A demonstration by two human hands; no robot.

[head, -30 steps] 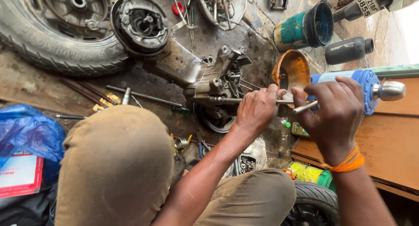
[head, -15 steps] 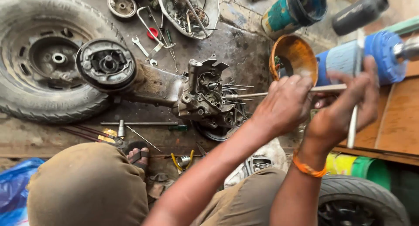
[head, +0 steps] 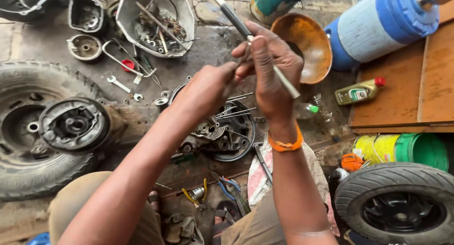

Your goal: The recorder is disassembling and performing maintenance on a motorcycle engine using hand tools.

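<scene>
A long thin metal tool point(head: 265, 53) with a dark handle is held up high in the middle, slanting from the top down to the right. The right hand point(head: 272, 70) is closed around it, with an orange band point(head: 285, 144) on the wrist. The left hand point(head: 208, 86) is just beside it, and its fingertips pinch at the same tool where the two hands meet.

Right under the hands sits a greasy engine case point(head: 222, 129) on the dirty ground, with thin metal rods sticking out of it. An orange bowl point(head: 309, 41) is just behind the right hand. A big blue and white cylinder point(head: 373, 25) lies to the right of the bowl. A small oil bottle point(head: 358, 92) with a red cap lies on a wooden board point(head: 425, 84). A tyre with a brake drum point(head: 71, 124) lies on the left. Yellow pliers point(head: 196, 195) lie near the knees.
</scene>
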